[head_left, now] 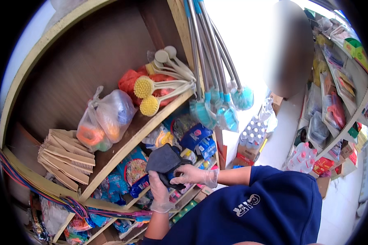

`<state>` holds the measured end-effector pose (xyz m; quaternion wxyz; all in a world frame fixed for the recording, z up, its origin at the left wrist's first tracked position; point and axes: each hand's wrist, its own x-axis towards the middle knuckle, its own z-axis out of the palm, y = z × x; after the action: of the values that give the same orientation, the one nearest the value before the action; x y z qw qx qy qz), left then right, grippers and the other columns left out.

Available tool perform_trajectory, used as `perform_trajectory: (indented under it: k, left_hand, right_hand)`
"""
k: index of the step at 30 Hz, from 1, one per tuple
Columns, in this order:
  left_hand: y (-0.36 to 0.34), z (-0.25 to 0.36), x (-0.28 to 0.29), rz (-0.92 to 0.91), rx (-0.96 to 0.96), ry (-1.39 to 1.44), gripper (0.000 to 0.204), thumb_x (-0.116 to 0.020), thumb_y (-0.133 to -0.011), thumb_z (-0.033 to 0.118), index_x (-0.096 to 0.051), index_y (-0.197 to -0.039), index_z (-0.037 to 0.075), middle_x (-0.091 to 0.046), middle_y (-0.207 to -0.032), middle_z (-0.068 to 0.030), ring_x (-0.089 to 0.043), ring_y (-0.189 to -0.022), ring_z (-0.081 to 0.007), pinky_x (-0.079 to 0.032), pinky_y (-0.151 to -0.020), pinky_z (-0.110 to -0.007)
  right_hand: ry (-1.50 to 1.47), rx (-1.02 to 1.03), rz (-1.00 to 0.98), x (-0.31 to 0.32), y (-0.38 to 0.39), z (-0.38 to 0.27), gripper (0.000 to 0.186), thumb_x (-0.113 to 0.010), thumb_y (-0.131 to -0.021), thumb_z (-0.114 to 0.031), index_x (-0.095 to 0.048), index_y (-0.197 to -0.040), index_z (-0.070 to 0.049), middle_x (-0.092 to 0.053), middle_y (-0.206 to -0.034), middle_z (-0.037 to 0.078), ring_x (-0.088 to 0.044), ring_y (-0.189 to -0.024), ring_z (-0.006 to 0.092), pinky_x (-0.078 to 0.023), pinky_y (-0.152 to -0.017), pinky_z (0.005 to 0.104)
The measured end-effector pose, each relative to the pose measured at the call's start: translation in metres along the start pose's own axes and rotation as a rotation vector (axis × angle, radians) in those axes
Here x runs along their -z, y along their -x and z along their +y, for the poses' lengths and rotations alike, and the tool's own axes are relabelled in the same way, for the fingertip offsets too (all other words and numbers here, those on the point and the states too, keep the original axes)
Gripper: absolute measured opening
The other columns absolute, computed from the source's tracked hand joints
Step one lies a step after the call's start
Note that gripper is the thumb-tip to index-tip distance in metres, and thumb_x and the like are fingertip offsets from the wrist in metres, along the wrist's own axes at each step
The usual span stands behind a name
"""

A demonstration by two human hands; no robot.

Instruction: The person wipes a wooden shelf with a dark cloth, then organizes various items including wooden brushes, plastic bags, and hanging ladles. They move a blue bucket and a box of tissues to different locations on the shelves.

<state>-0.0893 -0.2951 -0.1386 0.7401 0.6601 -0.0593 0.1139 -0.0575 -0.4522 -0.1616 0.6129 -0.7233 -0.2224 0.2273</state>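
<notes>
dark grey, soft-looking item (164, 158) in the head view, held up near the middle in front of the shelving; its exact kind cannot be told. left hand (158, 191), in a thin clear glove, comes up from the lower edge and grips the item's lower left side, thumb laid against it, fingers mostly hidden. right hand (189, 174), gloved likewise, enters from the right and is closed on the item's lower right part, fingers bent inward; how narrow the pinch is cannot be read. navy top (282, 204) fills the lower right. wooden shelf unit (79, 69) at upper left: on its board, yellow-bristled brushes (149, 106) with pale handles beside a red bag (129, 81), then a knotted clear bag (110, 118) with orange and blue contents, then tan toothed pieces (65, 157) stacked at the left. teal-headed brushes (227, 116) on long metal handles hang at the unit's end, above the right hand. coloured packets (133, 167) lie below the board, just left of the item. coloured cords (75, 206) run along the lower left. at right: bundled bottles (253, 132) on a carton, then loaded shelving (341, 141) farther off.
</notes>
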Motion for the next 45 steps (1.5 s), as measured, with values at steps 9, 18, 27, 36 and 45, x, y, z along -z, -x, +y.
perform_trajectory:
  k: [9, 18, 27, 36, 45]
  left_hand:
    - [-0.057, 0.074, -0.068, -0.269, 0.032, 0.398, 0.056, -0.031, -0.101, 0.044, -0.037, -0.138, 0.004, -0.043, -0.138, -0.0092, -0.043, -0.126, -0.0211, -0.030, -0.108, -0.036]
    - [-0.106, 0.140, -0.166, -0.541, -0.043, 0.287, 0.062, -0.029, -0.098, 0.054, -0.053, -0.123, 0.003, -0.060, -0.114, -0.0077, -0.057, -0.103, -0.0160, -0.044, -0.092, -0.031]
    - [-0.144, 0.125, -0.225, -0.716, -0.721, -0.357, 0.049, -0.054, -0.088, 0.038, -0.050, -0.129, 0.010, -0.050, -0.126, -0.0166, -0.050, -0.106, -0.0319, -0.041, -0.092, -0.043]
    - [-0.145, 0.085, -0.226, -0.203, -0.881, -0.883, 0.087, -0.071, -0.075, 0.036, -0.026, -0.146, 0.016, -0.019, -0.145, -0.0323, -0.028, -0.129, -0.0493, -0.026, -0.108, -0.052]
    - [-0.167, 0.069, -0.230, -0.328, -0.716, -0.896, 0.099, -0.075, -0.071, 0.033, -0.016, -0.150, 0.020, -0.014, -0.147, -0.0325, -0.029, -0.132, -0.0482, -0.029, -0.109, -0.044]
  right_hand:
    - [-0.416, 0.234, 0.405, 0.082, 0.058, -0.096, 0.016, -0.071, -0.080, -0.018, -0.063, -0.086, -0.006, -0.063, -0.083, -0.001, -0.057, -0.077, 0.0105, -0.046, -0.070, 0.0263]
    - [-0.933, 0.603, 0.286, 0.157, 0.128, -0.135, 0.050, -0.058, -0.091, -0.031, -0.049, -0.128, 0.001, -0.056, -0.125, 0.017, -0.057, -0.112, 0.0257, -0.044, -0.100, 0.0391]
    - [0.086, 0.946, 0.867, 0.226, 0.115, -0.274, 0.037, -0.064, -0.087, -0.035, -0.060, -0.108, -0.005, -0.058, -0.101, 0.002, -0.053, -0.095, 0.0112, -0.042, -0.086, 0.0256]
    - [1.075, 1.120, 1.179, 0.302, 0.011, -0.357, 0.064, -0.061, -0.083, -0.047, -0.047, -0.135, -0.012, -0.047, -0.133, 0.021, -0.039, -0.126, 0.0372, -0.031, -0.107, 0.0420]
    - [1.124, 0.634, 1.464, 0.316, -0.037, -0.392, 0.050, -0.061, -0.082, -0.040, -0.052, -0.127, -0.019, -0.052, -0.122, 0.015, -0.051, -0.114, 0.0347, -0.045, -0.093, 0.0461]
